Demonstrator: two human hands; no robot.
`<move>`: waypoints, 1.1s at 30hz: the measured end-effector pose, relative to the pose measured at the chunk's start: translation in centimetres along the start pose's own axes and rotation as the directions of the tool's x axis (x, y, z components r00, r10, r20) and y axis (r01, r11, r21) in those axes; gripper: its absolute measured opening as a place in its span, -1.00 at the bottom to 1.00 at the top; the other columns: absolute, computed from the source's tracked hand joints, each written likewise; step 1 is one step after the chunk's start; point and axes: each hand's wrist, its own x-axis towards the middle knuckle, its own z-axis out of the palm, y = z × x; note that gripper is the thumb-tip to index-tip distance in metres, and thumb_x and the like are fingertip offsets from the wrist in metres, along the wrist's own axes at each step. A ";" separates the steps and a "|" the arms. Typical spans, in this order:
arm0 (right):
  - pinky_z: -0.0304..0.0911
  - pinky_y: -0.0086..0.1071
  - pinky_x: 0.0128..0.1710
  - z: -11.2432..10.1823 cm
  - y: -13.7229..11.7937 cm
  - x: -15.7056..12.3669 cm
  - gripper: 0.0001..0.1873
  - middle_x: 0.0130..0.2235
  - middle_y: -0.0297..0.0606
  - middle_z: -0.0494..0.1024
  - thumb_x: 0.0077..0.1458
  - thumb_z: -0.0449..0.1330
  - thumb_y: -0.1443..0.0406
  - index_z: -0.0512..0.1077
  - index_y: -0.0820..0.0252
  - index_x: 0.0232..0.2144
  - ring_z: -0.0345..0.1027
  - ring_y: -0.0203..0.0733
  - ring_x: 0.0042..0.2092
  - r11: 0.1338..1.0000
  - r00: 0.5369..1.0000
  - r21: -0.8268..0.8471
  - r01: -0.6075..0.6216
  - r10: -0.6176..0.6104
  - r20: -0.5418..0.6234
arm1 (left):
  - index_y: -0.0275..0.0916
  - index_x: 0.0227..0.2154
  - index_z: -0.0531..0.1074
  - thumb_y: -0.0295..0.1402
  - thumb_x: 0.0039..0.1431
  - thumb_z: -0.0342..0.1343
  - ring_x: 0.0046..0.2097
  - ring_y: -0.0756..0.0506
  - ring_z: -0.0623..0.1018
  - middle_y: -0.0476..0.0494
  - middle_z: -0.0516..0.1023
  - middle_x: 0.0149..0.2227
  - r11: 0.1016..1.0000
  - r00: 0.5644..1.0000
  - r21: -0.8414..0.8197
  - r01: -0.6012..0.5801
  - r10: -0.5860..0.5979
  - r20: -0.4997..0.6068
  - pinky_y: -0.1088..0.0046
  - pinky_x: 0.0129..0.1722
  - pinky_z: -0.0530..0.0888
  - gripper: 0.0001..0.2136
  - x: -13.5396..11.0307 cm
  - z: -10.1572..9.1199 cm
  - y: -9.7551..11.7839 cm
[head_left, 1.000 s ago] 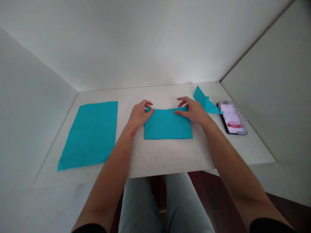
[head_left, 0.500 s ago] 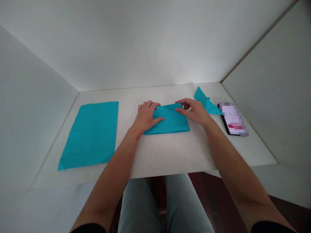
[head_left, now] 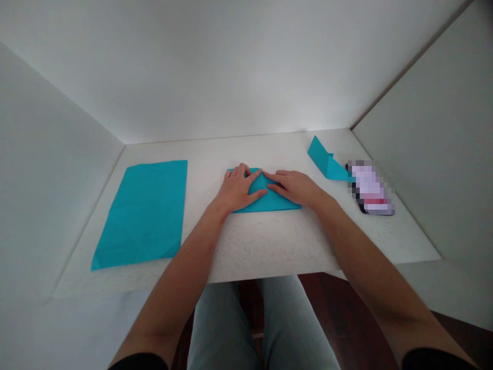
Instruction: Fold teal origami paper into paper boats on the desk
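Observation:
A folded sheet of turquoise paper [head_left: 271, 203] lies flat on the table between my hands. My left hand [head_left: 239, 189] presses on its left part, thumb and fingers spread and the index finger reaching to the top edge. From the right, my right hand [head_left: 296, 186] rests on the sheet with index finger and thumb stretched toward the middle. The two index fingertips nearly meet near the paper's top. Beneath my right hand the paper's upper right side is hidden.
A larger turquoise sheet [head_left: 144, 213] with crease lines lies at the left. Toward the back right is a folded turquoise paper shape [head_left: 327, 162], its tip beside a phone [head_left: 372, 190] with a lit screen. White walls enclose the white tabletop [head_left: 265, 244] at the back and sides.
My right hand has moved left and brought the paper's upper right corner down toward the middle, laying it flat. My left index finger has shifted right along the top edge.

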 end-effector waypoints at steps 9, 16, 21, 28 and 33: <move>0.29 -0.18 -0.23 -2.4 -1.0 -6.4 -0.46 -0.13 -0.08 0.68 0.55 0.00 0.08 0.47 0.12 0.38 0.54 0.00 -0.25 0.981 0.996 -0.193 -0.035 0.051 0.077 | -0.13 0.48 0.33 0.16 0.36 0.15 0.21 -0.40 0.43 -0.36 0.38 0.16 0.999 0.999 -0.016 0.051 -0.050 0.017 -0.03 0.24 0.34 -0.24 0.3 0.1 0.1; 0.33 -0.13 -0.18 -4.9 -1.5 -8.5 -0.54 -0.12 -0.08 0.67 0.55 0.00 0.07 0.67 0.10 0.02 0.56 0.02 -0.19 0.990 0.997 -0.114 -0.077 0.080 0.020 | -0.20 0.46 0.33 0.20 0.30 0.21 0.30 -0.48 0.36 -0.44 0.35 0.33 0.997 0.996 0.003 0.081 -0.081 -0.043 -0.07 0.29 0.31 -0.18 0.2 0.2 0.4; 0.29 -0.26 -0.25 -3.6 -1.1 -0.8 -0.76 -0.17 -0.20 0.69 0.40 0.25 0.15 0.65 0.09 -0.03 0.52 -0.09 -0.25 0.965 0.985 0.200 -0.169 0.169 0.013 | -0.26 0.44 0.30 0.30 0.18 0.28 0.43 -0.50 0.24 -0.50 0.30 0.44 0.981 0.976 0.021 0.191 -0.187 -0.115 -0.09 0.41 0.17 -0.05 -0.2 0.1 0.8; 0.32 -0.24 -0.19 -0.6 0.2 1.6 -0.56 -0.19 -0.17 0.63 0.39 0.26 0.10 0.61 0.04 0.22 0.49 -0.06 -0.23 0.942 0.996 0.325 -0.088 0.081 0.035 | -0.13 0.09 0.60 0.12 0.40 0.16 0.33 -0.41 0.41 -0.34 0.57 0.24 0.941 0.921 -0.065 0.332 -0.338 -0.196 -0.07 0.36 0.21 -0.53 -0.1 -1.6 -0.5; 0.34 -0.20 -0.14 -0.8 0.3 0.9 -0.54 -0.19 -0.16 0.63 0.40 0.23 0.08 0.59 0.05 0.25 0.50 -0.03 -0.21 0.946 0.998 0.316 -0.067 0.060 0.031 | -0.16 -0.19 0.66 0.13 0.52 -0.07 -0.07 -0.21 0.64 -0.18 0.73 -0.17 0.815 0.907 -0.502 0.288 -0.400 -0.129 0.19 0.05 0.48 -0.46 0.4 -3.0 -1.4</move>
